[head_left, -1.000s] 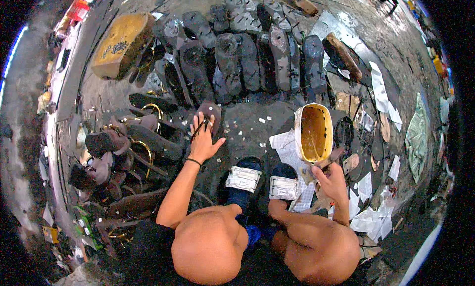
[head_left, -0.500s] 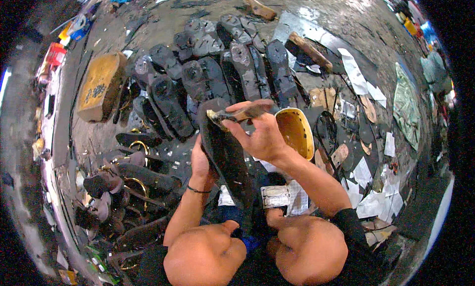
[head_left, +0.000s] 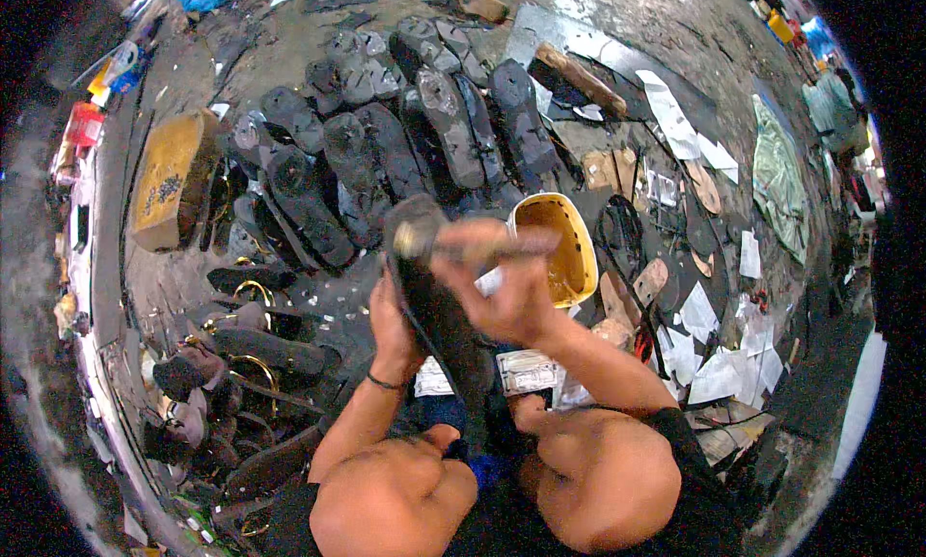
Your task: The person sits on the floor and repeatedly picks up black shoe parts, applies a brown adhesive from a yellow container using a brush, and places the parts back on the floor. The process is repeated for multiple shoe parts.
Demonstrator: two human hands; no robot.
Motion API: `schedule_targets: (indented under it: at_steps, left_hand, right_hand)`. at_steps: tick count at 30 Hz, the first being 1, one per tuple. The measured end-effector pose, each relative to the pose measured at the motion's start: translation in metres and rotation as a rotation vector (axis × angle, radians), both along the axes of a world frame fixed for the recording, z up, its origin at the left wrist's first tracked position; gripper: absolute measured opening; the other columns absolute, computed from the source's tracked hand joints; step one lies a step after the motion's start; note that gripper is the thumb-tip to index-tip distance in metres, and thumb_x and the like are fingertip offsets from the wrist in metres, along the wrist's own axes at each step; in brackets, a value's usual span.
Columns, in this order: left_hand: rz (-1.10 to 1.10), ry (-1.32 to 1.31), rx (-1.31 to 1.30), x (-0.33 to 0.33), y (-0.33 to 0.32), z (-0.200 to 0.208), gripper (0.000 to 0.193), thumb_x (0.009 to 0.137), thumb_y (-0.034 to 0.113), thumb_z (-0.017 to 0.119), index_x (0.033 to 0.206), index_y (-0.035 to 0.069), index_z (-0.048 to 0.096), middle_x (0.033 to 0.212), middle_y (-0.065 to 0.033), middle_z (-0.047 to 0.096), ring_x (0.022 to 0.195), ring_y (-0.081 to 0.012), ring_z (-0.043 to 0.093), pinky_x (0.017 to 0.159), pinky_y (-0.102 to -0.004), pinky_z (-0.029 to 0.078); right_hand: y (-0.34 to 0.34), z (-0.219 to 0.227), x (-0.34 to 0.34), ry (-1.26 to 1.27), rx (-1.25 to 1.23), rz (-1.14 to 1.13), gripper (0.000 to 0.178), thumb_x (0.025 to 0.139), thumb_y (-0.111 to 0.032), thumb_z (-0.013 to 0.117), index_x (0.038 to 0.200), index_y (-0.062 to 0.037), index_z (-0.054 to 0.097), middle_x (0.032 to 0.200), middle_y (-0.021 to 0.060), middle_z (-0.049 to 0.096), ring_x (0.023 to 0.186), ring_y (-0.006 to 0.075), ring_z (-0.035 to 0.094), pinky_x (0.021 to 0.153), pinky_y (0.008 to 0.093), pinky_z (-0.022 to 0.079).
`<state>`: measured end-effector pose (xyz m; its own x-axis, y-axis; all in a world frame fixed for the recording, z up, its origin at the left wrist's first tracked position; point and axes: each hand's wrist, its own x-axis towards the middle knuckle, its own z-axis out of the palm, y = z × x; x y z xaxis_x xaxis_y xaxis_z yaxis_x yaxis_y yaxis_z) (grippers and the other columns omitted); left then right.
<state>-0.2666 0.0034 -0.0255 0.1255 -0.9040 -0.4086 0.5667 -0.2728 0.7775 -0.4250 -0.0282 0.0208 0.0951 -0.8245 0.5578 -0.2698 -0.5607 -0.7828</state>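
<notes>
My left hand [head_left: 389, 324] is wrapped around the side of a dark shoe sole [head_left: 431, 297], which stands tilted in front of my knees. My right hand [head_left: 509, 297] grips a brush [head_left: 521, 244] by its brownish handle, smeared by motion. Its pale, glue-coated tip is against the upper part of the sole. Just right of that hand stands a yellow tub [head_left: 571, 253] with amber residue inside. Beyond my hands, several dark soles [head_left: 394, 152] lie in rows on the ground.
Dark sandals with gold rings [head_left: 253, 292] are heaped at the left. A brown block [head_left: 174, 186] stands at the far left. Paper scraps [head_left: 670, 113], a wooden piece [head_left: 581, 78] and a green cloth [head_left: 779, 181] lie to the right.
My right hand has swept the brush across the top of the sole, its handle now nearly level and blurred. The sole stays in my left hand. The whole view has shifted slightly.
</notes>
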Motion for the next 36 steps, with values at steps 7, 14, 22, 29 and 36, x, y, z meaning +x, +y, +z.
schedule_targets:
  at_steps: [7, 14, 22, 29, 36]
  left_hand:
    - [-0.159, -0.138, 0.164, 0.027, -0.005, -0.020, 0.058, 0.103, 0.051, 0.045, 0.130, 0.001, 0.055, 0.119, -0.0120, 0.066, 0.099, -0.0270, 0.069, 0.085, -0.0407, 0.057]
    - [-0.260, 0.544, 0.441, 0.036, 0.093, -0.045, 0.091, 0.094, 0.076, 0.029, 0.147, 0.003, 0.042, 0.140, -0.0178, 0.055, 0.111, -0.0354, 0.065, 0.093, -0.0442, 0.056]
    - [-0.156, 0.497, 0.172, 0.002, -0.018, 0.008, 0.083, 0.089, 0.077, 0.041, 0.130, 0.007, 0.057, 0.116, -0.0097, 0.067, 0.096, -0.0240, 0.067, 0.085, -0.0387, 0.056]
    - [-0.217, 0.620, 0.065, 0.010, -0.036, 0.008, 0.084, 0.085, 0.077, 0.050, 0.122, 0.002, 0.060, 0.114, -0.0101, 0.067, 0.096, -0.0217, 0.068, 0.084, -0.0353, 0.056]
    - [-0.097, 0.470, 0.041, 0.012, -0.043, -0.005, 0.086, 0.086, 0.078, 0.048, 0.123, 0.002, 0.060, 0.116, -0.0112, 0.066, 0.103, -0.0238, 0.065, 0.090, -0.0389, 0.054]
  right_hand:
    - [0.026, -0.005, 0.009, -0.468, 1.014, 0.321, 0.025, 0.093, -0.024, 0.070, 0.108, -0.0045, 0.068, 0.099, 0.0031, 0.070, 0.091, 0.0155, 0.065, 0.085, 0.0328, 0.051]
    - [0.002, -0.032, -0.038, -1.030, 1.170, 0.027, 0.019, 0.096, -0.027, 0.066, 0.104, -0.0096, 0.065, 0.091, -0.0004, 0.067, 0.077, 0.0105, 0.057, 0.063, 0.0253, 0.042]
    - [0.028, -0.029, 0.008, -0.100, 0.611, 0.045, 0.022, 0.093, -0.022, 0.068, 0.105, -0.0024, 0.069, 0.098, 0.0089, 0.071, 0.087, 0.0194, 0.067, 0.082, 0.0302, 0.052]
    - [0.000, -0.011, 0.005, 0.010, 0.421, 0.108, 0.019, 0.090, -0.017, 0.072, 0.102, -0.0021, 0.068, 0.092, 0.0091, 0.072, 0.085, 0.0185, 0.067, 0.078, 0.0317, 0.052]
    - [0.006, -0.011, 0.007, 0.016, 0.359, 0.063, 0.022, 0.088, -0.022, 0.072, 0.099, -0.0031, 0.069, 0.094, 0.0124, 0.073, 0.085, 0.0260, 0.070, 0.079, 0.0370, 0.054]
